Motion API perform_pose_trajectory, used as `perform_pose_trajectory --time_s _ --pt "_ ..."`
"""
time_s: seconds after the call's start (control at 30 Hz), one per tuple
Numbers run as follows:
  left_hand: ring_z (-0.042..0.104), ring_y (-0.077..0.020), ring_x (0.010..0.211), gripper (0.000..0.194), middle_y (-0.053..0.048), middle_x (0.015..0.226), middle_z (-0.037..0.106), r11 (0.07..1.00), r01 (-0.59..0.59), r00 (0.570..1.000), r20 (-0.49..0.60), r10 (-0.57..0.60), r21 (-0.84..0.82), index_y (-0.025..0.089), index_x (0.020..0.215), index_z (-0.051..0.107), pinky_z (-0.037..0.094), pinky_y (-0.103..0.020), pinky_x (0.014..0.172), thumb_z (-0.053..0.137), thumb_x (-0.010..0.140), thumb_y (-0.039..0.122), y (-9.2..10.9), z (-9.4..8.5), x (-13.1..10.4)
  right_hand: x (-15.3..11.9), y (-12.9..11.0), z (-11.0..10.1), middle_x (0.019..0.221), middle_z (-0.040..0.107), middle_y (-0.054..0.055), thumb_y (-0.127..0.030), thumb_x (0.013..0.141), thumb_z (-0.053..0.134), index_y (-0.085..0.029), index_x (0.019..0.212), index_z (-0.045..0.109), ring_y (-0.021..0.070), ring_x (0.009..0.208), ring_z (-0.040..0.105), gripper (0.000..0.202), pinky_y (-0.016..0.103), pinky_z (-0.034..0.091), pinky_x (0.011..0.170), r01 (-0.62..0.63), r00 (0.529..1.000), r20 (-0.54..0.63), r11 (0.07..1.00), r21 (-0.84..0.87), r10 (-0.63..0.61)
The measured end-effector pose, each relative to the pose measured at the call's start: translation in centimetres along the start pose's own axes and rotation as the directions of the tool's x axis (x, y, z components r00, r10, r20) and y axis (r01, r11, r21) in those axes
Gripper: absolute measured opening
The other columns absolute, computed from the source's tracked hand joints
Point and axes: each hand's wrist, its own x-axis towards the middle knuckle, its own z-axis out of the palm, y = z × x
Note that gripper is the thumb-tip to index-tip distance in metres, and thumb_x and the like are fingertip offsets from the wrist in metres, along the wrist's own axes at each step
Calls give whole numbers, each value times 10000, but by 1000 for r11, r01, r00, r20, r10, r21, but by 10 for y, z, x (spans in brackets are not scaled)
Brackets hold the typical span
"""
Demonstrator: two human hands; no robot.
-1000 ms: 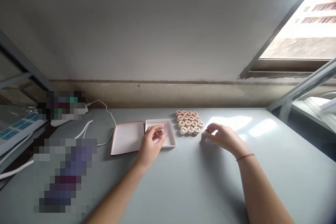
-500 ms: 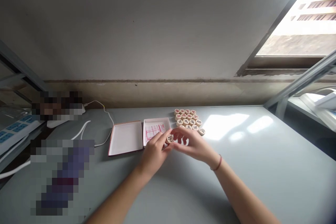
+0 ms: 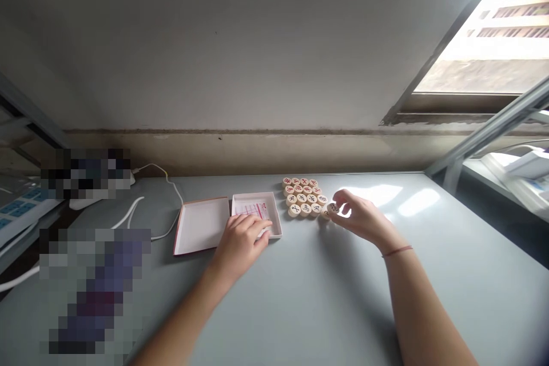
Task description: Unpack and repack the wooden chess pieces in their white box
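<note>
Pinching one game piece between thumb and fingers of the right hand. Lies left of that palm, right at the fingertips, by the near right corner of the block of pieces on the grey table. Overlaps the row-end piece in this view, hiding its right part; cannot tell whether touching it or held just above. Being round, has no long axis to line up; seems face up, maybe slightly tilted. Clearly nearest to the right hand; well apart from the left hand, placed over the open box with fingers loosely spread and a gap at the thumb. Cannot see under that palm. Shows a pink-lined sheet inside the box; has a shallow lid just beside it, on the left, hollow side up.

Looks like a thick, pale, wood-coloured disc with a dark character on top, too small to read. Matches the two near rows, also marked dark; differs from the two far rows, marked red.
</note>
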Motion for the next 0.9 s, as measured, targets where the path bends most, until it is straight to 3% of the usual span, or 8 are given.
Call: perform_pose_trajectory --time_s 0.13,0.33,0.67,0.8,0.9 --pt "635 -180 851 192 -18 911 703 999 31 999 37 -32 11 228 985 661 452 -353 841 506 882 179 -3 -2 1 -2 -3 4 741 631 20 -400 760 537 -236 731 480 161 654 580 177 267 443 557 -5 995 102 1000 -23 8" --pt "637 -186 871 201 -20 933 709 999 53 997 64 -53 -4 232 977 664 446 -363 850 496 878 182 -4 -2 1 0 0 13 712 620 1 -334 720 547 -247 760 434 133 539 506 148 254 396 510 -24 997 69 999 -21 26" --pt "612 -204 905 200 -38 966 678 997 71 997 41 -72 27 230 988 674 462 -361 835 524 862 186 -9 -3 1 1 3 16 731 610 11 -340 736 542 -246 786 422 153 601 532 161 257 395 534 -23 995 99 1000 -17 24" --pt "589 -209 930 203 -45 986 650 997 55 998 22 -56 45 231 967 674 471 -350 821 499 871 191 -21 -19 3 -1 4 6 814 609 24 -387 729 595 -238 788 438 135 578 505 225 259 400 528 37 999 36 999 -24 -36" --pt "590 -205 945 238 -47 977 637 991 124 991 36 -126 47 221 980 664 471 -341 851 445 887 206 -35 -36 4 -2 -13 5 798 599 36 -392 799 546 -228 789 467 144 595 502 182 271 406 548 113 987 -107 993 -30 -116"
